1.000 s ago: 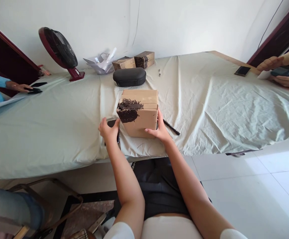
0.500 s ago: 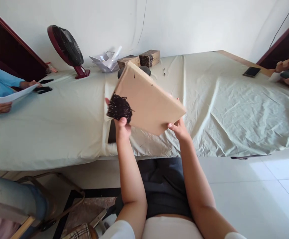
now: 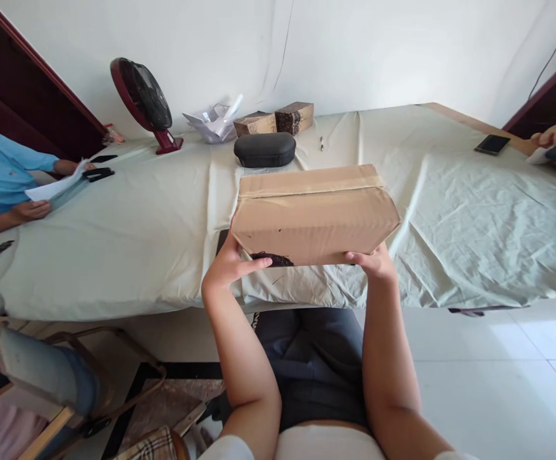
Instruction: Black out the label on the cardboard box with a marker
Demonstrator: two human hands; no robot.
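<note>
A brown cardboard box [image 3: 306,214] is held tilted above the cloth-covered table, its taped long side facing up. Gripping its left end is my left hand [image 3: 232,262], with the thumb along the lower edge beside a black scribbled patch [image 3: 280,259]. My right hand [image 3: 376,260] holds the lower right corner, thumb on the near face. The fingers beneath the box are mostly hidden. Just beyond the box lies a black hard case [image 3: 265,150]. A dark flat object [image 3: 222,239] shows partly behind my left hand.
Two small cardboard boxes [image 3: 295,117], a plastic bag [image 3: 213,123] and a red fan [image 3: 148,105] stand along the wall. A phone [image 3: 491,144] lies at the right on the pale tablecloth [image 3: 115,255]. A person in blue holds papers [image 3: 57,186]; another person's hand shows at far right.
The box has been turned from its broad, slanted face to its taped side, now nearly level. Both hands have shifted with it, and the black case has come into fuller view.
</note>
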